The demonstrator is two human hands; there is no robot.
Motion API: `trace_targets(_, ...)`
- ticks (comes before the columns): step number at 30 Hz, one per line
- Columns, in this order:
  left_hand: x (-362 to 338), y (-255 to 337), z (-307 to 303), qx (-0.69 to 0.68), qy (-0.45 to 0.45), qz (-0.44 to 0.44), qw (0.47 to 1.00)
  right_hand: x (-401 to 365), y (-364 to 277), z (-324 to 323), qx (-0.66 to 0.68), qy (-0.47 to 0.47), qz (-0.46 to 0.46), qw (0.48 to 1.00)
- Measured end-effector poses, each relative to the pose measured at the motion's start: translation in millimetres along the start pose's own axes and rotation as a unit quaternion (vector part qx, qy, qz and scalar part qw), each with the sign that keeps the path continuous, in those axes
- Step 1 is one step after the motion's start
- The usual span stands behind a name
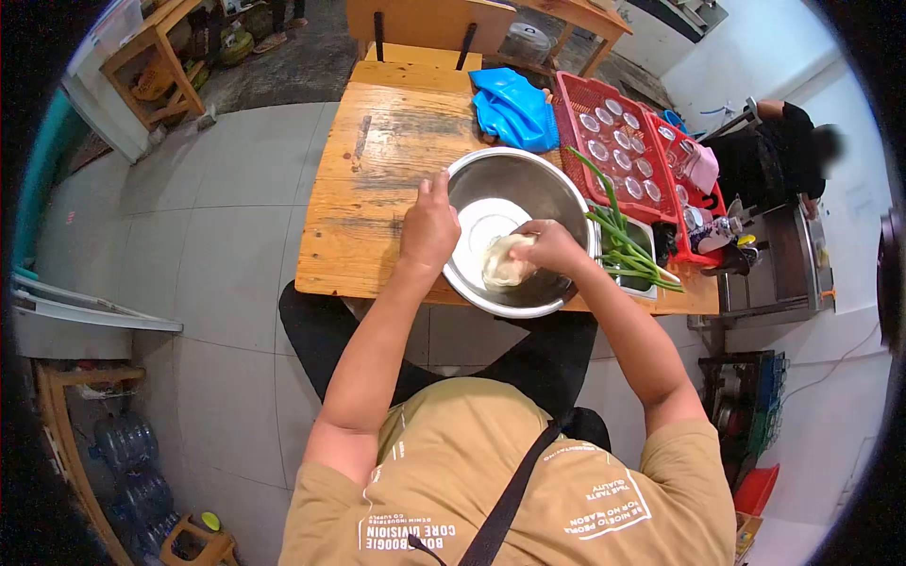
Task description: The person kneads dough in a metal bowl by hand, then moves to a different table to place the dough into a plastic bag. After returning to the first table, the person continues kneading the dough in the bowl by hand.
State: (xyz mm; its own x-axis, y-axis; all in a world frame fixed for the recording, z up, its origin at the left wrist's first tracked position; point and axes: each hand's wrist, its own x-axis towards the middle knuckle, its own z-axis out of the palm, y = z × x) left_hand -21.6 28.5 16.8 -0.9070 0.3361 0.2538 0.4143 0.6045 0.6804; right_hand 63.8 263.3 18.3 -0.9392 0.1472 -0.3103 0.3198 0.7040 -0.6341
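A large steel bowl (517,168) rests at the front edge of the wooden table (377,141). Inside it, my right hand (549,247) has its fingers closed on a pale, soft lump like dough (510,268), low in the bowl. My left hand (431,226) is at the bowl's left rim, fingers bent over the edge and thumb side toward the inside. Right of the bowl, long green onions (618,236) lie across a small metal tray (644,236). A blue plastic bag (514,108) sits just behind the bowl.
Red baskets (580,90) with several clear cups stand at the table's right. A wooden chair (429,24) is behind the table. Another person (774,156) in dark clothes stands at the far right near a metal counter (793,255). Water bottles (127,439) are at lower left.
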Motion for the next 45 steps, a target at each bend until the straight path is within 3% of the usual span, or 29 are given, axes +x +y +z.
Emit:
trace_targets(1,-1,1,-1,0.001,0.001,-0.001,1.0,5,1,-2,0.0,-0.001,-0.001,1.0)
trace_targets(4,-7,4,0,0.013,0.001,-0.008,1.0,13,1,-11,0.176,-0.023,0.138,0.974)
trace_targets(9,-11,0,-9,-0.032,0.019,-0.045,0.998,18,-12,-14,0.106,-0.059,0.088,0.989)
trace_targets(11,-11,-6,-7,-0.067,0.042,-0.055,0.995,11,-14,-4,0.007,-0.043,-0.069,0.997)
trace_targets(12,-11,-10,-3,-0.105,0.064,-0.061,0.991,-4,-48,-12,-0.008,-0.081,-0.011,0.997)
trace_targets(13,-10,-16,4,-0.104,0.063,-0.063,0.991,-15,-60,-10,-0.007,-0.084,-0.01,0.996)
trace_targets(14,-8,-24,13,-0.17,0.068,-0.085,0.979,-28,-68,-5,-0.199,-0.036,-0.067,0.977)
trace_targets(15,-7,-26,15,-0.236,0.072,-0.106,0.963,-36,-70,-1,-0.383,0.013,-0.121,0.916)
trace_targets(17,-8,-31,18,-0.248,0.068,-0.104,0.961,-36,-63,4,-0.369,0.03,-0.135,0.919)
trace_targets(19,-7,-23,8,-0.263,0.065,-0.102,0.957,-35,-65,10,-0.335,-0.071,-0.108,0.933)
trace_targets(25,-6,-18,-9,-0.192,-0.017,-0.13,0.973,-2,-41,37,-0.403,0.014,-0.213,0.89)
trace_targets(27,-6,-19,-9,-0.175,-0.008,-0.088,0.981,8,-50,25,-0.366,-0.075,-0.198,0.906)
trace_targets(29,-6,-19,-11,-0.172,-0.018,-0.093,0.981,18,-44,24,-0.355,-0.061,-0.207,0.91)
trace_targets(31,-5,-19,-12,-0.169,-0.029,-0.098,0.98,29,-31,28,-0.319,0.033,-0.219,0.921)
trace_targets(33,-6,-18,-12,-0.17,-0.028,-0.114,0.978,43,-27,27,-0.326,0.067,-0.187,0.924)
trace_targets(35,-6,-18,-11,-0.17,-0.024,-0.113,0.979,53,-35,19,-0.2,0.098,-0.027,0.974)
trace_targets(39,-4,-18,-5,-0.18,0.006,-0.116,0.977,63,0,5,-0.003,0.018,-0.009,1.0)
trace_targets(41,-3,-17,-6,-0.195,0.005,-0.124,0.973,38,-19,-5,-0.047,0.002,-0.028,0.998)
trace_targets(43,-3,-19,-5,-0.207,0.002,-0.129,0.97,7,-37,-10,-0.118,-0.007,-0.122,0.985)
trace_targets(44,-2,-20,-4,-0.21,0.002,-0.129,0.969,-11,-57,-11,-0.317,0.009,-0.132,0.939)
trace_targets(45,-2,-20,-3,-0.213,0.001,-0.127,0.969,-13,-55,-9,-0.316,0.01,-0.129,0.94)
